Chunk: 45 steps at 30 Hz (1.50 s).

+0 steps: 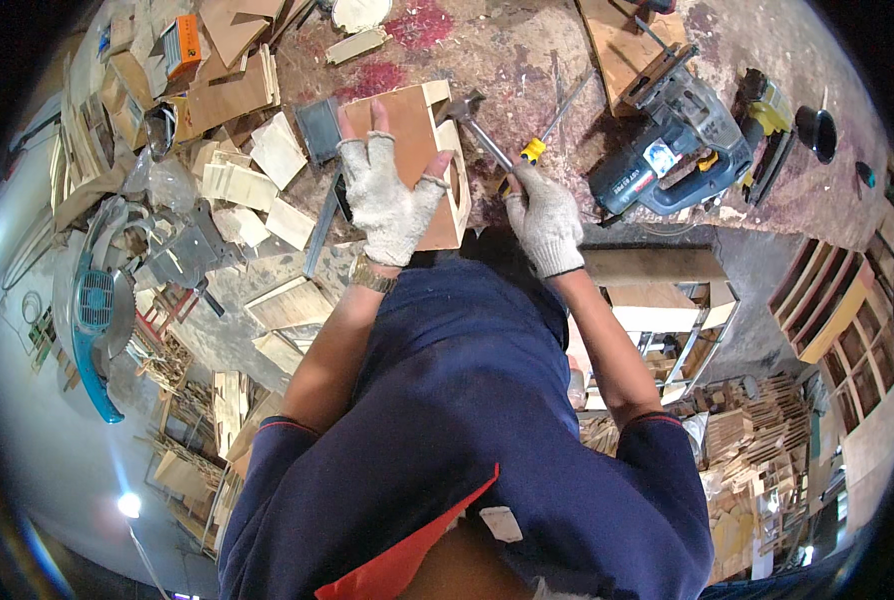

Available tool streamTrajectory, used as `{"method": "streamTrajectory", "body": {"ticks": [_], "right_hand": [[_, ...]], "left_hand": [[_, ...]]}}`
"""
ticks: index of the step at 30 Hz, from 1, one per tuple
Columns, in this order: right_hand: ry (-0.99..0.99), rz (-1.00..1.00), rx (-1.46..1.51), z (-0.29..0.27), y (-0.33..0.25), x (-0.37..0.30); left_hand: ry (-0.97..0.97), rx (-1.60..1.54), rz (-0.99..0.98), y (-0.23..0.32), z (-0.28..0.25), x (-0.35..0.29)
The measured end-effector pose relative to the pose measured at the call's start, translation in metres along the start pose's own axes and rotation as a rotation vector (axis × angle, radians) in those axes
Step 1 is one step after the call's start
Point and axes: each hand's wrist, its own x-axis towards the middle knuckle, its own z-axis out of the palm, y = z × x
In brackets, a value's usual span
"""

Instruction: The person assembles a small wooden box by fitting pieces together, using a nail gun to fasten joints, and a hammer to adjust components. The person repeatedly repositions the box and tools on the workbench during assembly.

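A thin brown wooden panel box with pale edges lies at the near edge of the worktable. My left hand, in a white knit glove with bare fingertips, rests on its face with the fingers spread. To the right, my right hand, gloved alike, is closed around the grip of a hammer. The hammer's head points away, beside the box's right edge. A screwdriver with a yellow and black handle lies just beyond my right hand, its shaft pointing far right.
A blue jigsaw and a yellow-and-black tool lie at the right. Thin wood offcuts and an orange box cover the left side. A teal circular-blade saw stands at far left. Wooden frames sit below the table.
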Motion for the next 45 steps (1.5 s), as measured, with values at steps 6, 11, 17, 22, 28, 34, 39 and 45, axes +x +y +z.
{"method": "streamTrajectory", "body": {"ticks": [6,11,17,22,28,34,39,45], "right_hand": [[0.184,-0.104,0.084,-0.003,-0.007,-0.006],[0.108,-0.058,-0.061,0.006,-0.003,-0.007],[0.214,-0.121,0.046,0.014,0.012,-0.005],[0.413,0.01,0.191,-0.016,0.012,0.01],[0.518,-0.089,0.051,-0.053,0.011,0.045],[0.394,-0.074,0.116,-0.041,0.027,0.069],[0.428,-0.116,-0.052,-0.029,0.027,0.074],[0.488,-0.172,-0.132,-0.047,0.015,0.049]], "left_hand": [[0.007,0.016,0.002,-0.001,0.0,0.002],[0.009,-0.016,-0.004,-0.001,-0.001,-0.001],[-0.012,0.001,-0.056,0.004,0.0,-0.004],[0.006,-0.203,-0.081,-0.007,0.005,-0.001],[-0.165,-0.273,-0.241,-0.037,0.008,0.004],[0.295,0.107,-0.377,-0.079,-0.005,-0.004],[0.051,0.234,-0.422,-0.106,0.003,0.007],[0.12,-0.11,-0.52,-0.097,-0.021,0.012]]}}
